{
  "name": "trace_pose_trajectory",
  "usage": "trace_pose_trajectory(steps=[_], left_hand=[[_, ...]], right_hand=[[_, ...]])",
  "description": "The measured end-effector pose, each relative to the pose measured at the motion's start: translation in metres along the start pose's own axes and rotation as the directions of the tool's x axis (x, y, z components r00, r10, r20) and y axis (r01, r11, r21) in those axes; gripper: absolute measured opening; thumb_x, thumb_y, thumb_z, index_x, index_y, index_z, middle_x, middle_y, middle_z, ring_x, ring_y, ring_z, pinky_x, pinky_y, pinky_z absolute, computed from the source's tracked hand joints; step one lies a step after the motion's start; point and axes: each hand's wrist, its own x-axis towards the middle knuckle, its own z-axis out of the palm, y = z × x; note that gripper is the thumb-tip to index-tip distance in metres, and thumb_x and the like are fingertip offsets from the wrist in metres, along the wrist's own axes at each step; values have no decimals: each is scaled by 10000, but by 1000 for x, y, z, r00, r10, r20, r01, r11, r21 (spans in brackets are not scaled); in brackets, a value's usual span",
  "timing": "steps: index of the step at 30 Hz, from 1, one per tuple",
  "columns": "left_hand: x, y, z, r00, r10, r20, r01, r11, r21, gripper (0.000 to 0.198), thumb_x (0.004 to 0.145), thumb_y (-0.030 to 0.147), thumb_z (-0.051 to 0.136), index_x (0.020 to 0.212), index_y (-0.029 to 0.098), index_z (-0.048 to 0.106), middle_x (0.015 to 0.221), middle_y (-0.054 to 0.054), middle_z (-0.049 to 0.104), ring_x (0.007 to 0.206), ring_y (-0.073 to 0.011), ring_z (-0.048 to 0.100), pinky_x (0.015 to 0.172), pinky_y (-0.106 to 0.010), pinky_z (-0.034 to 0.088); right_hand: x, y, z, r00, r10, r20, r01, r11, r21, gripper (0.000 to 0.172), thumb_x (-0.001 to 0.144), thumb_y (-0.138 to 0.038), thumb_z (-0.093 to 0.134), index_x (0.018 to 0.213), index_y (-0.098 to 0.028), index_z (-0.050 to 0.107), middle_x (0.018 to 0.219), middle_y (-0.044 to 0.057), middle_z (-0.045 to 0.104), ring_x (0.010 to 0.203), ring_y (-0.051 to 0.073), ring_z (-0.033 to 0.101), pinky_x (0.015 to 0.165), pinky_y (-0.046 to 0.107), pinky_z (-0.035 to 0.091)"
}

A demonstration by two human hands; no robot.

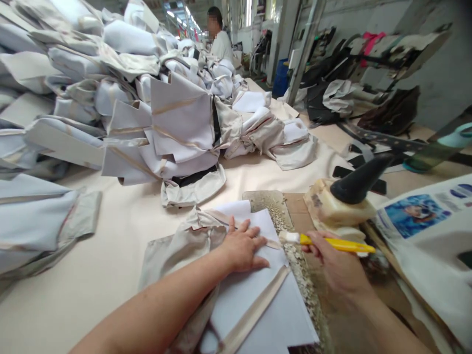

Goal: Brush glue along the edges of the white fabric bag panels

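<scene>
My left hand (pixel 244 246) lies flat with fingers spread on a white fabric panel (pixel 254 295) that has beige strips across it and grey-beige cloth at its left side. My right hand (pixel 328 255) is closed around the yellow handle of a paintbrush (pixel 341 244). Its pale bristles point left and meet the panel's right edge, beside a board (pixel 300 275) crusted with dried, lumpy residue. Just behind the right hand stands a yellowish plastic container (pixel 332 206) with a black cone-shaped spout.
Piled white and beige fabric pieces (pixel 180 113) cover the table's far left. More folded pieces (pixel 37 216) lie at left. At right are a printed white bag (pixel 424 216) and a greenish bottle (pixel 435 147). A person (pixel 221 39) is in the background, near a blue barrel (pixel 280 77).
</scene>
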Motion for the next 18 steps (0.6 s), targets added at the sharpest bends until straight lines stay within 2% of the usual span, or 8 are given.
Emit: trace_pose_trajectory(steps=[3, 6, 9, 11, 15, 18], left_hand=[[-2, -4, 1, 999, 11, -35, -12, 1000, -29, 633, 803, 699, 410, 1308, 317, 436, 1400, -64, 387, 1333, -368, 194, 974, -726, -35], [-4, -5, 5, 996, 15, -82, -19, 999, -44, 638, 809, 703, 394, 1315, 317, 423, 1404, -65, 381, 1340, -353, 182, 983, -715, -40], [-5, -6, 8, 994, 19, -107, -27, 997, -76, 621, 820, 697, 381, 1310, 319, 432, 1398, -68, 389, 1339, -347, 191, 985, -709, -52], [-5, -7, 10, 993, 20, -116, -31, 995, -99, 609, 830, 688, 375, 1309, 317, 436, 1396, -67, 392, 1340, -347, 191, 987, -702, -70], [-5, -9, 13, 991, 30, -130, -46, 991, -128, 607, 837, 676, 378, 1316, 307, 436, 1397, -68, 390, 1345, -345, 177, 986, -680, -126], [-6, -10, 15, 989, 26, -144, -45, 990, -130, 603, 836, 673, 385, 1313, 308, 439, 1392, -68, 398, 1342, -339, 189, 990, -670, -133]], right_hand=[[42, 2, 36, 992, 56, 111, -43, 993, -113, 317, 770, -482, 548, 715, -171, 572, 620, 18, 589, 623, 183, 577, 619, 298, 457], [79, 6, 65, 998, 49, 29, -43, 985, -168, 313, 743, -475, 528, 716, -167, 579, 600, 24, 599, 622, 188, 579, 620, 296, 439], [94, 11, 79, 999, 46, -26, -50, 985, -164, 285, 741, -457, 496, 703, -183, 564, 595, 18, 601, 625, 183, 585, 616, 285, 434], [86, 12, 75, 998, 60, -6, -60, 976, -208, 262, 746, -438, 489, 681, -194, 557, 593, 13, 604, 611, 176, 581, 601, 279, 425], [53, 5, 48, 994, 98, 42, -75, 925, -374, 250, 740, -419, 505, 634, -201, 565, 579, 3, 605, 597, 171, 573, 593, 279, 414], [48, -9, 33, 995, 92, -45, -103, 913, -396, 266, 720, -427, 522, 610, -190, 571, 537, 9, 580, 561, 177, 564, 587, 293, 418]])
